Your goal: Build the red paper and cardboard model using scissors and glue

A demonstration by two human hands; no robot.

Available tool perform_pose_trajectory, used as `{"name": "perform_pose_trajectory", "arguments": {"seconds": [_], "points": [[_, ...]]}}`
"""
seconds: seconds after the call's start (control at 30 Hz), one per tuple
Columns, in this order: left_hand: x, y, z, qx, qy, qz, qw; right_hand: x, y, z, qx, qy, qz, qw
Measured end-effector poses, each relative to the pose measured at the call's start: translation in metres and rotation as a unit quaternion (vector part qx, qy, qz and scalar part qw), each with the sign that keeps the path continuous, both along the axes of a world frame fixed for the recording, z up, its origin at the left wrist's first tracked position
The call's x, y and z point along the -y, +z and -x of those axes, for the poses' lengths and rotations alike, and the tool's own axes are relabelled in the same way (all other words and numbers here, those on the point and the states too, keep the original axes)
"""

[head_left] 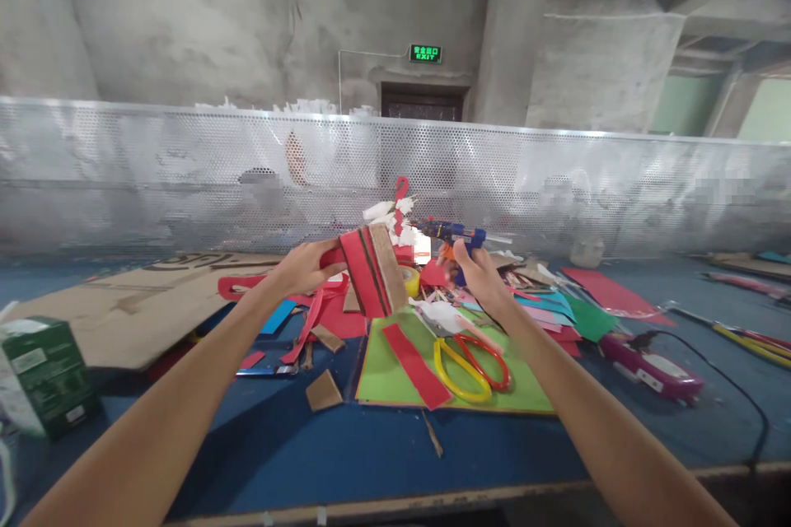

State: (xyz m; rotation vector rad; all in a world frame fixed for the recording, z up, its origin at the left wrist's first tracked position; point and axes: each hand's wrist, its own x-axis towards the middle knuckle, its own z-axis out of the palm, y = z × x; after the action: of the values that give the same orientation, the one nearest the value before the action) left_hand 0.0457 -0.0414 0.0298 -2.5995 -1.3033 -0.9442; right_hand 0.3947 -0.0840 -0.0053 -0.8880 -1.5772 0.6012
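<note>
My left hand (311, 265) is closed around a red and brown cardboard piece (374, 272) with dark stripes, held up over the table. A blue hot glue gun (454, 234) with an orange trigger is in the grip of my right hand (473, 270). Its nozzle points left, close to the upper right of the cardboard piece; whether they touch I cannot tell. Just behind stand a red hooked strip (401, 191) and some white crumpled bits (403, 226). Below lie scissors (468, 383) with a yellow and a red handle, and a red strip (417, 366), on green paper (386, 387).
A large cardboard sheet (142, 296) and a green box (44, 375) are at left. Coloured paper (590, 318), a purple device (652, 370) and a black cord (735, 389) lie at right. A perforated metal panel (203, 181) runs behind the blue table (278, 461).
</note>
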Motion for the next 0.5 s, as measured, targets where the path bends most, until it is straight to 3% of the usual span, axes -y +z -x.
{"name": "perform_pose_trajectory", "arguments": {"seconds": [0.13, 0.23, 0.37, 0.43, 0.5], "points": [[-0.012, -0.001, 0.017, 0.043, -0.042, 0.003, 0.998, -0.013, -0.008, -0.013, -0.011, 0.027, 0.106, 0.994], [-0.019, -0.004, 0.029, 0.062, -0.047, 0.010, 0.997, -0.017, -0.014, -0.025, 0.036, 0.002, 0.155, 0.987], [-0.028, -0.012, 0.041, 0.051, -0.042, 0.028, 0.997, -0.022, -0.018, -0.040, 0.136, 0.020, 0.232, 0.963], [-0.033, -0.016, 0.045, 0.043, -0.041, 0.034, 0.998, -0.025, -0.019, -0.045, 0.224, 0.016, 0.225, 0.948], [-0.036, -0.019, 0.047, 0.040, -0.038, 0.034, 0.998, -0.028, -0.019, -0.049, 0.345, -0.013, 0.174, 0.922]]}}
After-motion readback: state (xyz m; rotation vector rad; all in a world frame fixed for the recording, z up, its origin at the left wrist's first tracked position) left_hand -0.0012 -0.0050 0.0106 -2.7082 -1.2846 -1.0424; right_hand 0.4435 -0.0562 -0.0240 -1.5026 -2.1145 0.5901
